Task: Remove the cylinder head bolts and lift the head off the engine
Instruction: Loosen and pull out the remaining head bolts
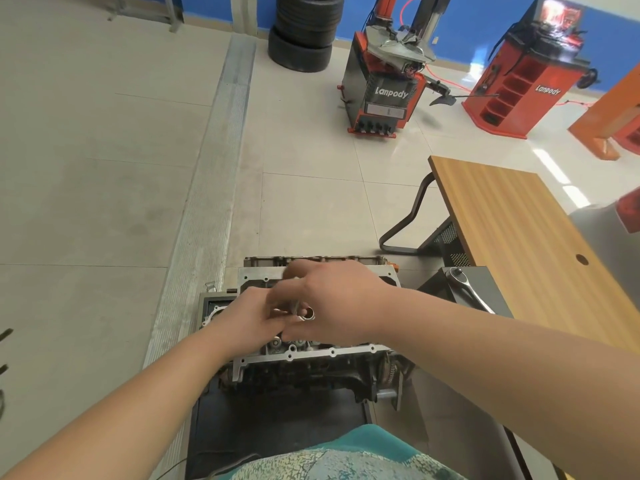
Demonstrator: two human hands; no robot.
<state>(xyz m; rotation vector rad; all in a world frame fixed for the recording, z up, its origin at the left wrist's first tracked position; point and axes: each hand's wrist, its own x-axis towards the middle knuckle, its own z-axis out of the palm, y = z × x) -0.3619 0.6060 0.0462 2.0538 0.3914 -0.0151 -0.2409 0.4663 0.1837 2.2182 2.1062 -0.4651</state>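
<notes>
A grey metal cylinder head [332, 351] sits on the engine block [311, 375] on a dark stand in front of me. Both hands are over the middle of the head. My right hand [332, 299] holds a shiny metal socket [308, 313], open end facing me, with a thin metal shaft beside it. My left hand [249, 317] meets it from the left, fingers pinched at the same tool. The bolts under my hands are hidden.
A ratchet wrench [467, 289] lies on a grey metal surface to the right of the engine. A wooden table [512, 230] stands beyond it. Tyre machines [388, 74], a red balancer [519, 77] and stacked tyres [304, 29] stand far back on the tiled floor.
</notes>
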